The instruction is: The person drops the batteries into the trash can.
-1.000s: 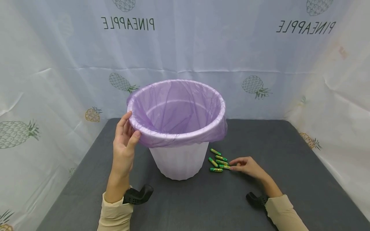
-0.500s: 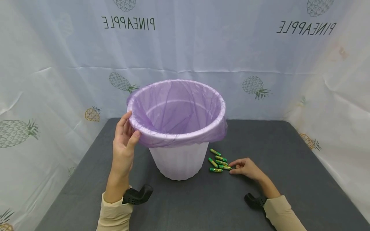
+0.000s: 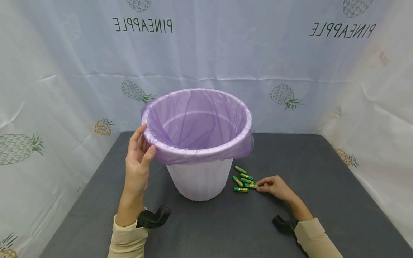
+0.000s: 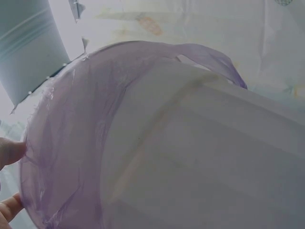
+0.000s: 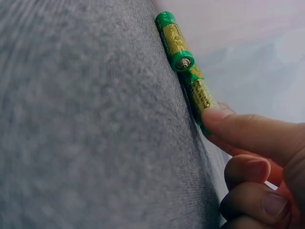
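A white trash can (image 3: 200,179) stands on the dark table, with a purple bag (image 3: 196,132) lining it and folded over its rim. My left hand (image 3: 138,168) touches the near left of that rim, fingertips and thumb spread apart against the bag; in the left wrist view only two fingertips (image 4: 10,151) show at the edge. Right of the can lies a loose group of several green and gold batteries (image 3: 247,181). With thumb and index finger, my right hand (image 3: 276,188) pinches the end of one battery (image 5: 200,94), its other fingers curled. Another battery (image 5: 175,40) lies just beyond it.
The dark tabletop (image 3: 206,233) stretches around the can. White curtains (image 3: 200,53) printed with pineapples enclose the back and sides. A black camera mount sits on each wrist, the left one (image 3: 154,218) near the can's front.
My right hand has drawn back slightly, from over the battery's end to its tip, then stays almost still. The left hand and the can have not visibly moved.
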Action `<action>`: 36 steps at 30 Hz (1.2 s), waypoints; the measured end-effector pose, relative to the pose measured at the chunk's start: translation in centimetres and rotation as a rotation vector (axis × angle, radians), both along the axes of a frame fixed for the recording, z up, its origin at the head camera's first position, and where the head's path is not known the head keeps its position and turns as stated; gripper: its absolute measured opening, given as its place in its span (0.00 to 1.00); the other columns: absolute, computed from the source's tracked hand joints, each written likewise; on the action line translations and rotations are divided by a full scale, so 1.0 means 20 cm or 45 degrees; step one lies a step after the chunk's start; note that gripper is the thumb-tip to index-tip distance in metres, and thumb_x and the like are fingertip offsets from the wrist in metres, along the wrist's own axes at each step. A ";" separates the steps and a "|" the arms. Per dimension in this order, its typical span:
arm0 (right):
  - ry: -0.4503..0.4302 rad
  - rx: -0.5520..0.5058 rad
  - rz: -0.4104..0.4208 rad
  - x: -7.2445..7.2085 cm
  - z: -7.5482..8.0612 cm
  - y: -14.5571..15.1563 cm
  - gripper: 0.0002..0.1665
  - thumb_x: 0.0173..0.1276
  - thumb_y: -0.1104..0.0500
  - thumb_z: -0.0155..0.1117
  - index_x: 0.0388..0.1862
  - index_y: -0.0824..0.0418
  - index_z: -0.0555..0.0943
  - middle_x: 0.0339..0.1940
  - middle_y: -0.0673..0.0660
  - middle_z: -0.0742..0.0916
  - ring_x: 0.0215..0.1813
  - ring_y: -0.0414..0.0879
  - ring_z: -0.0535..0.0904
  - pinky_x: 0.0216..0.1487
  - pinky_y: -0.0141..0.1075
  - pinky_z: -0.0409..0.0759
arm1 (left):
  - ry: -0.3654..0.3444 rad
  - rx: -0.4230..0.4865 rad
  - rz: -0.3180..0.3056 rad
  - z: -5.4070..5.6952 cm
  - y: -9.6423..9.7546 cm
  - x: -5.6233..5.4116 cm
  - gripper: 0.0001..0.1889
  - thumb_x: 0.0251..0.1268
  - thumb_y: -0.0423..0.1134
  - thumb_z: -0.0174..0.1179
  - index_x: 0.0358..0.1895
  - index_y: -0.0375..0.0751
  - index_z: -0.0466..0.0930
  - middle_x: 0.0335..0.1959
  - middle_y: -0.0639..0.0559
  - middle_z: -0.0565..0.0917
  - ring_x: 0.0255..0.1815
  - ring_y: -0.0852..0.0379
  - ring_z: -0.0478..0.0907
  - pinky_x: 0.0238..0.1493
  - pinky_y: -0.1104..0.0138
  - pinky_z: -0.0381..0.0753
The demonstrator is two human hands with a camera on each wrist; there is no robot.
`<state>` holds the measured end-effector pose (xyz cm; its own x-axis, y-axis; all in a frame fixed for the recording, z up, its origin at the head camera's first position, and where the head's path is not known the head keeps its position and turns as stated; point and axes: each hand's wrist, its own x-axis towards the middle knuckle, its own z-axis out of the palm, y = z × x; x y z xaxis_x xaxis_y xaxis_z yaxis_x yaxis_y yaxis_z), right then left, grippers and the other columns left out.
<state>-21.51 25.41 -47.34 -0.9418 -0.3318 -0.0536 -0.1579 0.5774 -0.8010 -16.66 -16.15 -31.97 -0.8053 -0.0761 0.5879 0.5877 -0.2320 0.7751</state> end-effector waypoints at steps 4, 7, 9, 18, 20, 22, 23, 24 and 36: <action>0.020 0.020 -0.014 0.00 0.00 0.01 0.16 0.61 0.58 0.69 0.42 0.70 0.85 0.18 0.43 0.74 0.20 0.30 0.63 0.23 0.26 0.64 | 0.011 0.000 -0.007 0.00 0.00 0.00 0.29 0.67 0.24 0.45 0.71 0.42 0.56 0.70 0.49 0.64 0.67 0.60 0.67 0.65 0.77 0.68; 0.012 0.002 -0.024 0.00 0.00 0.01 0.17 0.61 0.59 0.68 0.43 0.70 0.85 0.18 0.43 0.75 0.21 0.30 0.64 0.24 0.26 0.66 | 0.036 -0.004 -0.020 0.00 0.00 0.01 0.29 0.68 0.25 0.45 0.71 0.40 0.56 0.70 0.49 0.64 0.67 0.60 0.66 0.65 0.77 0.68; -0.002 -0.022 -0.026 0.00 0.01 0.01 0.17 0.62 0.59 0.68 0.44 0.71 0.84 0.18 0.42 0.75 0.21 0.30 0.65 0.24 0.26 0.66 | 0.040 -0.004 -0.021 0.00 0.00 0.01 0.28 0.68 0.24 0.45 0.71 0.40 0.56 0.70 0.48 0.64 0.67 0.60 0.66 0.65 0.77 0.68; -0.044 -0.118 -0.044 0.02 0.07 0.00 0.19 0.63 0.60 0.66 0.48 0.73 0.82 0.18 0.45 0.74 0.20 0.32 0.63 0.25 0.29 0.66 | -0.020 -0.002 0.014 0.00 0.00 0.00 0.30 0.66 0.24 0.45 0.71 0.42 0.56 0.70 0.49 0.64 0.66 0.60 0.67 0.64 0.77 0.68; -0.032 -0.124 -0.036 0.01 0.08 0.00 0.19 0.64 0.60 0.66 0.48 0.73 0.82 0.18 0.45 0.74 0.20 0.32 0.62 0.24 0.29 0.65 | -0.034 -0.002 0.021 0.00 0.00 0.00 0.30 0.66 0.24 0.45 0.72 0.42 0.56 0.70 0.49 0.64 0.66 0.61 0.67 0.64 0.76 0.68; -0.015 -0.131 -0.036 0.01 0.08 0.00 0.18 0.64 0.60 0.65 0.48 0.73 0.82 0.18 0.45 0.75 0.20 0.32 0.63 0.24 0.29 0.66 | -0.043 -0.001 0.025 0.01 0.00 0.00 0.31 0.66 0.24 0.45 0.72 0.42 0.56 0.70 0.50 0.65 0.65 0.61 0.67 0.64 0.76 0.69; -0.011 -0.134 -0.040 0.01 0.09 0.00 0.18 0.64 0.60 0.65 0.48 0.73 0.82 0.18 0.45 0.75 0.20 0.32 0.63 0.24 0.29 0.66 | -0.044 -0.001 0.025 0.01 0.00 0.00 0.31 0.66 0.24 0.45 0.72 0.42 0.55 0.70 0.49 0.64 0.65 0.61 0.67 0.64 0.76 0.69; 0.000 -0.137 -0.036 0.01 0.10 0.00 0.18 0.64 0.61 0.65 0.48 0.73 0.82 0.18 0.45 0.75 0.20 0.32 0.62 0.23 0.30 0.65 | -0.044 -0.001 0.025 0.01 0.00 0.00 0.31 0.66 0.24 0.45 0.72 0.42 0.55 0.70 0.49 0.64 0.65 0.62 0.67 0.64 0.76 0.69; 0.065 -0.180 -0.011 0.02 0.25 -0.01 0.17 0.65 0.63 0.64 0.48 0.74 0.81 0.18 0.41 0.71 0.20 0.33 0.59 0.23 0.32 0.63 | 0.062 -0.009 -0.026 0.00 0.00 0.00 0.29 0.68 0.24 0.44 0.71 0.41 0.57 0.69 0.50 0.65 0.66 0.61 0.67 0.64 0.77 0.68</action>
